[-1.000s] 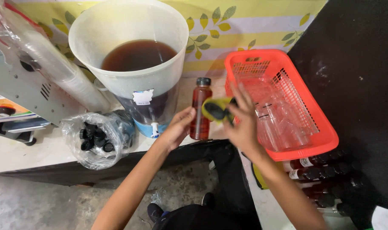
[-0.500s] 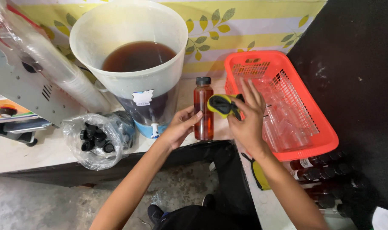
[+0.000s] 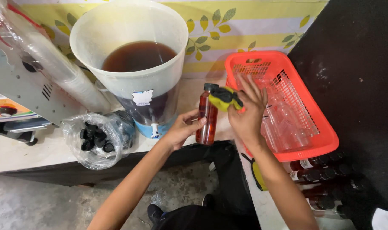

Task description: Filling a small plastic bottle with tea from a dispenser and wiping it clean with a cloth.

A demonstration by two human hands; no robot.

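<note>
My left hand (image 3: 183,127) grips a small clear bottle (image 3: 207,117) filled with reddish-brown liquid and topped by a black cap, holding it upright over the counter edge. My right hand (image 3: 247,113) presses a yellow and black cloth (image 3: 224,98) against the bottle's upper part. Just left of the bottle stands a large white bucket (image 3: 160,85) of dark liquid with a small tap (image 3: 153,129) at its base.
An orange plastic basket (image 3: 313,115) holding empty clear bottles sits at the right. A clear bag of black caps (image 3: 96,138) lies at the left, beside stacked plastic cups (image 3: 53,64) and a grey machine (image 3: 19,91). Several filled bottles (image 3: 322,174) lie at lower right.
My right hand with the cloth has shifted from beside the bottle up against its neck and cap. The bottle stays in my left hand, raised slightly.
</note>
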